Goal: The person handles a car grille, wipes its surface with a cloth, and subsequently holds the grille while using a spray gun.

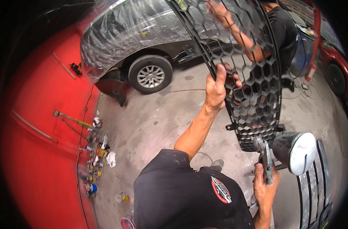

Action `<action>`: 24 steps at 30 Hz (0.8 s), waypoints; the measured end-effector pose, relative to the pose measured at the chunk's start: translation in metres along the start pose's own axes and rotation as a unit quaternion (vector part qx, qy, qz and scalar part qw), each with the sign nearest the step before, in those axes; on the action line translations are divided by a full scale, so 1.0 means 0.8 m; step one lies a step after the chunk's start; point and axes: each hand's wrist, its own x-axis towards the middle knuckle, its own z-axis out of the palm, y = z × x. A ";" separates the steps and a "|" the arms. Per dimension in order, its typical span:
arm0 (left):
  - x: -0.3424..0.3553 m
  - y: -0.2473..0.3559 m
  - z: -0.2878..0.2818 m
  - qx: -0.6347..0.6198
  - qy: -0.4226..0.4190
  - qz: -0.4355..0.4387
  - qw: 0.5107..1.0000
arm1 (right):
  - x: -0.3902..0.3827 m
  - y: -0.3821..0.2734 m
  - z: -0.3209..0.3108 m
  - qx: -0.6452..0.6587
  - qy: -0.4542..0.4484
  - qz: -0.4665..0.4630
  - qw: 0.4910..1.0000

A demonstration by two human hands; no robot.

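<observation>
My left hand (219, 86) grips the left edge of a long black honeycomb grille (258, 122), thumb on the rim and fingers in the mesh, holding it upright at an angle. My right hand (265, 185) is closed on a metal spray gun (265, 156) with a cylindrical cup and silver lid (302, 152). The gun's front end is close to the grille's lower part; whether they touch I cannot tell.
A co-worker (281, 36) stands behind the grille, beside a plastic-covered vehicle (120, 34). Red wall (40, 126) at left, with cans (91, 187) along its base. Hoses (304, 91) lie on the concrete floor. Slatted black panels (315, 183) stand lower right; a red car (334, 57) is far right.
</observation>
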 end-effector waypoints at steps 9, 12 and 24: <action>0.007 0.016 -0.031 -0.075 -0.004 0.043 0.996 | 0.004 -0.001 0.012 0.002 -0.032 0.000 0.999; -0.020 -0.012 -0.032 -0.025 -0.012 0.022 0.999 | 0.002 -0.042 0.002 0.064 -0.018 -0.102 0.993; -0.069 -0.004 -0.017 0.164 -0.077 -0.085 0.980 | 0.021 -0.014 -0.044 0.030 0.185 0.054 0.981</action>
